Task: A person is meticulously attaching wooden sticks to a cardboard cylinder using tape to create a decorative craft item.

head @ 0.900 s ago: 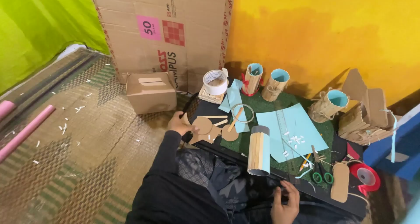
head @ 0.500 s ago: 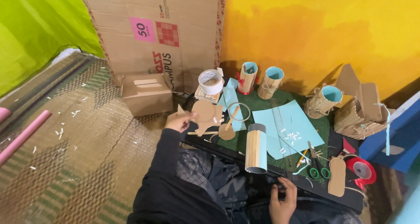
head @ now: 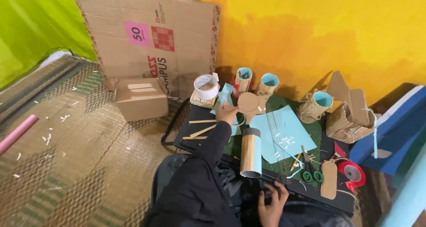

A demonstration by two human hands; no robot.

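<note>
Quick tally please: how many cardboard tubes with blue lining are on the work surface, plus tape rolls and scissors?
Blue-lined cardboard tubes: 4
Tape rolls: 2, white and red
Scissors: 1, green-handled
Total: 7

Flattened brown cardboard box (head: 146, 40) leans against wall, with pink square label (head: 137, 33) and red checkered square (head: 163, 38) on it. Small closed brown carton (head: 141, 99) on mat just in front.
</note>
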